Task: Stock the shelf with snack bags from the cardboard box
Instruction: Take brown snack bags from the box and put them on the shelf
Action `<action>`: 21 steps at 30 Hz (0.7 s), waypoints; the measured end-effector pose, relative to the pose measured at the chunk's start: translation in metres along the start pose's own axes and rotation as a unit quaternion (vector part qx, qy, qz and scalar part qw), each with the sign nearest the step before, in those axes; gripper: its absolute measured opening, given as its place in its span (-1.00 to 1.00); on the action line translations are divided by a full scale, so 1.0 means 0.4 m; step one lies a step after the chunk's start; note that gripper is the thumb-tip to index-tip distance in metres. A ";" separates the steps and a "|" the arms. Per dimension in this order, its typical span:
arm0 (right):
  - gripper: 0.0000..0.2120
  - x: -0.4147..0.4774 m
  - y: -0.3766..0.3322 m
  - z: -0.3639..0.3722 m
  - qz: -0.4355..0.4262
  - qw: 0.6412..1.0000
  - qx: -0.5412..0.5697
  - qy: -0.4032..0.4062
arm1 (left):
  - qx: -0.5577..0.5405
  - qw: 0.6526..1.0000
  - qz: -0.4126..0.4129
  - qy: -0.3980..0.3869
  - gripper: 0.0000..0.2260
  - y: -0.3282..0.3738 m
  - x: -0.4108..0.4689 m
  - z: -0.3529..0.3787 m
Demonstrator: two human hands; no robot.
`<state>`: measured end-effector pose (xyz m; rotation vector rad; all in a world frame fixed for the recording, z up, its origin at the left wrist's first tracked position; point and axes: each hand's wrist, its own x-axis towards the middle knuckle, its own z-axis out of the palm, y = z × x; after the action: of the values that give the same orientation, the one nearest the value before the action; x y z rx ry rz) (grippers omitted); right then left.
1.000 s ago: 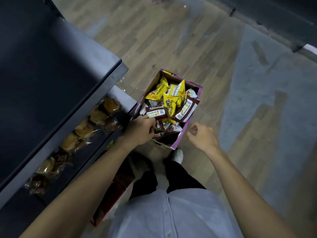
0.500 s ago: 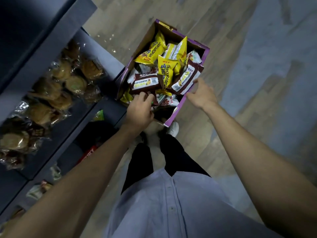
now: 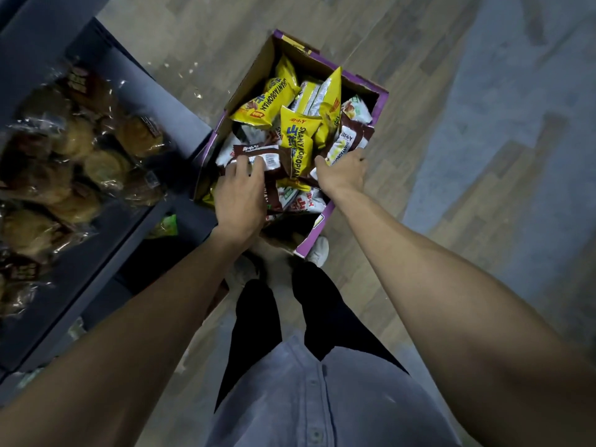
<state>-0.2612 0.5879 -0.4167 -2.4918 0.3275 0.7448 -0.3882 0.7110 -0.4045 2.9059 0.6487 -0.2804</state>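
Cardboard box [image 3: 254, 75] sits on the floor [image 3: 419, 59] beside the shelf [image 3: 161, 101], within our reach; our left hand [image 3: 238, 201] curls its fingers round a brown bag [image 3: 258, 153], and our right hand [image 3: 342, 174] grips a brown-and-white bag [image 3: 350, 140].

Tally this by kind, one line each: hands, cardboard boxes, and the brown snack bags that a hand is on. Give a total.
hands: 2, the left hand and the right hand
cardboard box: 1
brown snack bags under a hand: 2, the left brown bag and the right brown bag
total: 5
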 end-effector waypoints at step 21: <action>-0.68 0.038 0.070 -0.040 -0.042 0.977 0.205 -0.035 | -0.107 0.993 -0.042 0.007 -0.67 -0.037 0.110 -0.094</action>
<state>-0.2520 0.5548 -0.4252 -2.0736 0.3131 0.6537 -0.3500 0.7489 -0.3790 2.6828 0.7539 -0.1884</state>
